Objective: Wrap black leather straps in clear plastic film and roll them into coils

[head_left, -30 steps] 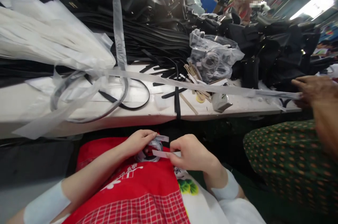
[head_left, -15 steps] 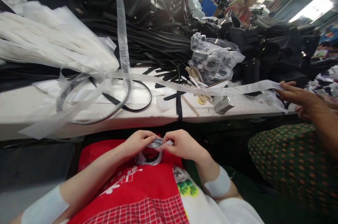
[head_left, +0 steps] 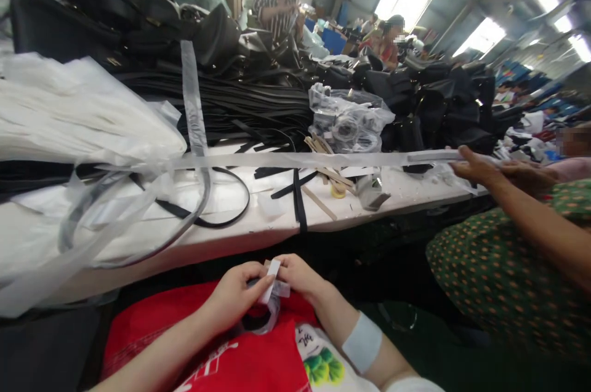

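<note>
Above my lap, my left hand (head_left: 237, 290) and my right hand (head_left: 300, 276) meet at a small coiled black strap wrapped in clear plastic (head_left: 273, 313). A short white strip (head_left: 273, 270) stands up from the top of the coil, between my fingers. My left thumb presses against this strip, with the other left fingers curled around the coil's side. The right fingertips pinch at the strip's upper end and the wrapping, partly hidden. A loose flap of clear film (head_left: 281, 288) sticks out below my right fingers. The coil rests against my red apron (head_left: 258, 358).
On the white table (head_left: 258, 220) lie a stack of white sheets (head_left: 87, 112), black straps (head_left: 258, 100), a plastic bag of coils (head_left: 348, 121) and a metal block (head_left: 372, 192). At right, a co-worker's hand (head_left: 475, 167) holds a long translucent band (head_left: 323, 160) stretched across the table.
The view has tilted up and shifted right. A white strip now stands upright between my fingers, and my left thumb lies against it. The co-worker's band is pulled straighter.
</note>
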Tool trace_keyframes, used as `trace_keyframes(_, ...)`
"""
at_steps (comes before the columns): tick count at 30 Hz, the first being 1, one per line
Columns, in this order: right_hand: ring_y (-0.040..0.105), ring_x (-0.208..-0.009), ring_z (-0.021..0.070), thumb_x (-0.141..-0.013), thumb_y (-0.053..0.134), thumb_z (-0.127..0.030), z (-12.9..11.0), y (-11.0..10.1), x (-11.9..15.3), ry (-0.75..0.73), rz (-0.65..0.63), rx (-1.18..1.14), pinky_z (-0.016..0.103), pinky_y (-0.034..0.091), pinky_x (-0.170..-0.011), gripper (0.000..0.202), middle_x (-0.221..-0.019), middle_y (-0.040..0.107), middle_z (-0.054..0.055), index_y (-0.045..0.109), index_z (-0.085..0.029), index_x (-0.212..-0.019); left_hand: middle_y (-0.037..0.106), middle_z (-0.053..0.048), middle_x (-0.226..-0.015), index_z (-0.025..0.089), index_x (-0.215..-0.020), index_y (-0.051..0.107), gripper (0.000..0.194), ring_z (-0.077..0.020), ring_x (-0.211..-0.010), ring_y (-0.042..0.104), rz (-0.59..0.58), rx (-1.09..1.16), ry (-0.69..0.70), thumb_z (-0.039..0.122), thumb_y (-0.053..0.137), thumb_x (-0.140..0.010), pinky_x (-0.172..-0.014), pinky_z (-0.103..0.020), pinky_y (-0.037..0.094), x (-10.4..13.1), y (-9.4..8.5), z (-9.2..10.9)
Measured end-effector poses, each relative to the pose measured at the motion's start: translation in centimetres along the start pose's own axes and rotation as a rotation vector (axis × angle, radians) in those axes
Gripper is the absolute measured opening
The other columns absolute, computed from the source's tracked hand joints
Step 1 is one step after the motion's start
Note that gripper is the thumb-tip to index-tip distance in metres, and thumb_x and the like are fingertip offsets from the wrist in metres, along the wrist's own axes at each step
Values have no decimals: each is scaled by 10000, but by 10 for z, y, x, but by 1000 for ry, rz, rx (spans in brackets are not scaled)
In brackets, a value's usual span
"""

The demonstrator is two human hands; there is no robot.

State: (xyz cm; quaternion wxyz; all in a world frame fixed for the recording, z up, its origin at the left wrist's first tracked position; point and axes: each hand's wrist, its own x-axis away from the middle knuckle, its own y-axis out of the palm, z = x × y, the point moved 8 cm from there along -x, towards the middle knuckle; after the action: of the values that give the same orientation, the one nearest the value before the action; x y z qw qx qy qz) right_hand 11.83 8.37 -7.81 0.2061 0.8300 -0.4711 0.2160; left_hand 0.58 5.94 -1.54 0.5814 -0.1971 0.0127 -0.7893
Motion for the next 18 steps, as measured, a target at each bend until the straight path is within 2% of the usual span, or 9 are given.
trace_keyframes(3, 410, -504, 77, -696, 720, -509, -14, -1, 5, -147, 84, 29, 205, 315, -493, 391, -538, 537, -33, 651, -127, -643, 627, -46, -827, 209, -586, 606, 408, -206, -817, 604, 90, -86, 75, 504, 503, -849, -797, -284, 466, 1, -10, 7)
trace_keyframes(5, 423, -519, 83, -751, 677, -459, -26, -2, 13, -210, 97, 96, 209, 319, -502, 342, -562, 552, -25, 670, -125, -677, 608, -44, -820, 211, -559, 584, 425, -206, -811, 600, 119, -119, 61, 518, 506, -841, -784, -287, 466, 2, -14, 7)
trace_keyframes(7, 442, -542, 89, -781, 645, -424, -37, -2, 22, -244, 59, 152, 211, 332, -519, 314, -588, 563, -19, 675, -125, -691, 617, -33, -773, 212, -592, 591, 412, -202, -762, 598, 86, -110, 21, 526, 501, -843, -729, -285, 463, 3, -11, 4)
trace_keyframes(9, 482, -582, 104, -806, 605, -440, -45, -2, 28, -249, -24, 141, 221, 370, -559, 335, -626, 588, -8, 679, -127, -714, 632, -24, -729, 211, -626, 598, 393, -198, -722, 594, 65, -107, 0, 518, 498, -849, -688, -282, 449, 4, -8, 3)
trace_keyframes(12, 532, -635, 124, -823, 575, -475, -51, 0, 32, -238, -143, 109, 240, 412, -614, 378, -679, 626, 11, 687, -122, -748, 641, -19, -692, 208, -627, 587, 366, -196, -692, 593, 109, -152, -3, 492, 514, -845, -673, -284, 431, 4, -7, 4)
trace_keyframes(15, 518, -592, 111, -765, 666, -448, -48, -5, 30, -195, -99, 180, 226, 385, -572, 340, -654, 636, 7, 705, -111, -746, 648, -13, -667, 207, -643, 581, 327, -192, -657, 595, 146, -196, -31, 478, 549, -824, -647, -289, 420, 5, -6, 5)
trace_keyframes(18, 548, -592, 116, -697, 733, -440, -42, -8, 29, -121, -58, 138, 233, 404, -589, 337, -685, 677, 16, 733, -112, -775, 656, -5, -705, 214, -715, 558, 288, -190, -665, 604, 184, -221, -41, 487, 585, -800, -650, -291, 427, 8, -7, 8)
